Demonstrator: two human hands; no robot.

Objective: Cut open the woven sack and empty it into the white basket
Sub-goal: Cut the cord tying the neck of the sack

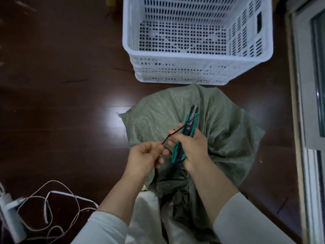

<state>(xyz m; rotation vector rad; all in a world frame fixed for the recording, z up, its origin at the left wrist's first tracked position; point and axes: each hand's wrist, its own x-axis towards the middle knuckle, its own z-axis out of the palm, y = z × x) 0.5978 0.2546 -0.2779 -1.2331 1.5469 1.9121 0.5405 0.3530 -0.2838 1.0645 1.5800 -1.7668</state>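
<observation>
**A:** Why is the white basket (175,71) set so close on the dark floor (61,103)?

**B:** Its near wall sits just beyond the far edge of the green sack (158,117), with the open top facing up. My guess is that it is there so the sack can be tipped straight forward into it. Nothing shows inside the basket but its holed bottom.

**A:** And where is the sack itself?

**B:** It is slumped on the floor between the basket and the person. Its gathered neck is bunched low between the forearms. That end is in shadow, so I cannot tell whether it is open yet.

**A:** What is the right hand (191,147) doing?

**B:** Its fingers are wrapped around the handle of a teal and black knife (190,120). The blade is pushed out and points away from the body toward the basket, which looks like a safety choice.

**A:** And the left hand (146,155)?

**B:** It pinches one end of a thin black tie (173,134) between thumb and fingertips. The tie runs up taut to the knife handle by the right thumb. Pulled tight like that, it would give the blade something firm to bite on. I cannot tell whether the tie is attached to the sack.

**A:** Is anything else nearby?

**B:** Loose white cables (52,199) lie on the floor by the left sleeve, well apart from the work.
</observation>
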